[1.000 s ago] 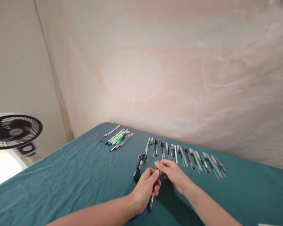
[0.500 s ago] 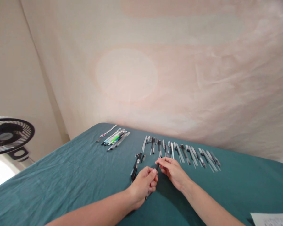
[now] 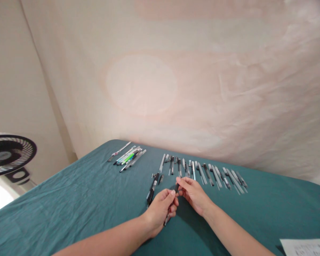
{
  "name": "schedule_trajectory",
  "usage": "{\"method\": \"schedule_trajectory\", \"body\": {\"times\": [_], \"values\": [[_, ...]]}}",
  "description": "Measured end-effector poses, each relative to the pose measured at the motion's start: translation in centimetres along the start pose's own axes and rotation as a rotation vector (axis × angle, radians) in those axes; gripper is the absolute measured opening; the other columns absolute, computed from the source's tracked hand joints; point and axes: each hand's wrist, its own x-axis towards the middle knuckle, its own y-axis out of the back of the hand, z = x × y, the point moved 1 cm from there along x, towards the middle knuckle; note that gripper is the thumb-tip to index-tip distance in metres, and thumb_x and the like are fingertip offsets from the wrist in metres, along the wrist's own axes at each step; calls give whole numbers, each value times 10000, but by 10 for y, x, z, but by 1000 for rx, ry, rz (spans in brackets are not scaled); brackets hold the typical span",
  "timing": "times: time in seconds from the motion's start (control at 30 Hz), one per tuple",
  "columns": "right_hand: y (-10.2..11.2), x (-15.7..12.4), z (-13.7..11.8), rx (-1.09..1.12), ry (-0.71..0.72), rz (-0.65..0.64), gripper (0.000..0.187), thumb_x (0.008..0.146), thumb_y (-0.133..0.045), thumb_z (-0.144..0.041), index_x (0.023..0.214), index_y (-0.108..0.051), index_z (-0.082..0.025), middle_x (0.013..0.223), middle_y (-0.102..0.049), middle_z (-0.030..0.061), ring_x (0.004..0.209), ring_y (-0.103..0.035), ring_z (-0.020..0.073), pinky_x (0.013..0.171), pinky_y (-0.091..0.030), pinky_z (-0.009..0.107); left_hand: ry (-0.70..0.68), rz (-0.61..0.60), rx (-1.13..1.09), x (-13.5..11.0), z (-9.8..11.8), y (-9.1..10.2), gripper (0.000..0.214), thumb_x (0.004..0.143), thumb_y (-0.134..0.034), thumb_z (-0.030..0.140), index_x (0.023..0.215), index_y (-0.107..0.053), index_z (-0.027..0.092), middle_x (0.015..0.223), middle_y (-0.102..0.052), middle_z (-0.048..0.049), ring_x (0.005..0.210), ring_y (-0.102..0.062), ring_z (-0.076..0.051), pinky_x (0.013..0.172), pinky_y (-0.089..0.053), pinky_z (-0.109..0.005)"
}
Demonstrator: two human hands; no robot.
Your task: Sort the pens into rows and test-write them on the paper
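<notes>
A dark pen (image 3: 177, 187) slants between my two hands above the cloth. My left hand (image 3: 160, 211) is closed around its lower length, and the tip end pokes out below the fist. At the upper end, the fingertips of my right hand (image 3: 194, 195) pinch the dark part; whether that part is a cap or the barrel I cannot tell. Just left of my left hand lie black pen pieces (image 3: 152, 190), with a short dark cap (image 3: 161, 179) beside them. Beyond my right hand stretches a row of pens, clear barrels and caps (image 3: 208, 174).
A green cloth (image 3: 90, 199) covers the table. Toward the back left lies a pile of pens (image 3: 129, 158), one bright green. A sheet of paper (image 3: 306, 247) is at the front right corner. A black fan (image 3: 12, 154) stands beyond the left edge.
The view has shifted slightly. My hands keep the same hold on the pen, with the right fingers a touch closer to the left hand.
</notes>
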Motion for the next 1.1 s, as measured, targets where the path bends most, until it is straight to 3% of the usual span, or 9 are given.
{"method": "schedule_trajectory", "body": {"times": [0.27, 0.47, 0.73, 0.9, 1.1], "values": [[-3, -2, -5, 50, 32, -38, 244, 687, -643, -348, 820, -656, -143, 707, -598, 17, 601, -512, 87, 567, -411, 198, -1, -13, -20, 0, -1, 1, 266, 778, -483, 403, 839, -459, 145, 619, -432, 43, 433, -310, -21, 426, -177, -176], [-5, -2, -1, 13, 63, -53, 220, 673, -653, -365, 672, -620, -147, 571, -552, -19, 515, -492, 83, 553, -392, 219, -9, -32, -15, 0, 0, 1, 260, 784, -477, 404, 820, -462, 147, 621, -438, 39, 429, -306, -20, 424, -170, -179], [-4, -1, -2, 48, 61, -72, 275, 717, -599, -389, 836, -644, -145, 788, -621, 42, 574, -511, 94, 590, -402, 238, 2, -14, -12, 1, 0, 1, 274, 778, -481, 415, 835, -469, 147, 618, -433, 40, 423, -292, -17, 421, -153, -182], [-8, -4, -3, -27, 85, -65, 244, 662, -656, -382, 678, -611, -144, 560, -554, -15, 520, -490, 91, 566, -389, 227, -4, -32, -4, 0, 1, -1, 281, 774, -484, 426, 817, -461, 150, 618, -432, 41, 429, -297, -19, 422, -156, -182], [-6, -4, -5, 12, 75, -5, 241, 650, -659, -381, 715, -634, -151, 626, -575, -1, 545, -492, 92, 555, -394, 219, 11, -20, 19, -1, 1, 0, 310, 758, -496, 447, 836, -476, 148, 599, -427, 50, 416, -283, -17, 421, -149, -181]]}}
